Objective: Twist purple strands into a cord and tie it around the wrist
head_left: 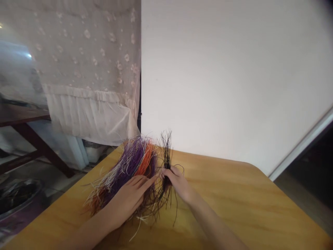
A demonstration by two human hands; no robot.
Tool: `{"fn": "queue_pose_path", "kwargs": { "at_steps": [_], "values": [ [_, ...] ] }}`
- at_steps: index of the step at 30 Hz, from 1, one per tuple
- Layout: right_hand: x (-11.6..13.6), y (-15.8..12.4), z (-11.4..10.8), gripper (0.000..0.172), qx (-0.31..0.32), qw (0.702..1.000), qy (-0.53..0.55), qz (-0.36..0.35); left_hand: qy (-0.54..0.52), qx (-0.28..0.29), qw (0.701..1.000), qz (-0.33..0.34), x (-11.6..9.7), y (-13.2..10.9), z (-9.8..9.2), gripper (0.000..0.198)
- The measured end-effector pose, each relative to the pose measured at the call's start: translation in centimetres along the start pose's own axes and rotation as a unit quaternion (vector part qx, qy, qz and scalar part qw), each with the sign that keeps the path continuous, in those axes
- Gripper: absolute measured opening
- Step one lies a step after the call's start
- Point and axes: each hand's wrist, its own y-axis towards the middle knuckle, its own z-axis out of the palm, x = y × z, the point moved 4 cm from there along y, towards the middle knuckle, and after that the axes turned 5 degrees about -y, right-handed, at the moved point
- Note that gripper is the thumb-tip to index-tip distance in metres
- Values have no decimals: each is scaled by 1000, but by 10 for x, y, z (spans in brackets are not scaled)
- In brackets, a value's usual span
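A heap of thin fibre strands [125,170] in purple, orange, white and black lies on the wooden table [234,201]. My left hand [130,198] rests flat on the heap, fingers stretched out toward the right. My right hand [177,182] is closed around a small bundle of black strands [166,152], whose ends stick up above the fingers; more black strands hang below the hand onto the table.
A white wall [229,80] stands just behind the table. A lace curtain [88,76] hangs at the left over a dark wooden bench [23,118]. A metal basin [15,194] sits on the floor at the far left.
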Motion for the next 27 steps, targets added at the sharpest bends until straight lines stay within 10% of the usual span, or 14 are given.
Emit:
{"fn": "queue_pose_path", "kwargs": {
  "at_steps": [20,27],
  "values": [
    [97,-46,-42,26,68,970,235,3,0,6,1000,16,3,2,12,54],
    [80,-62,-62,17,54,967,248,19,-183,-30,982,-44,-1,9,-16,48]
  ]
}}
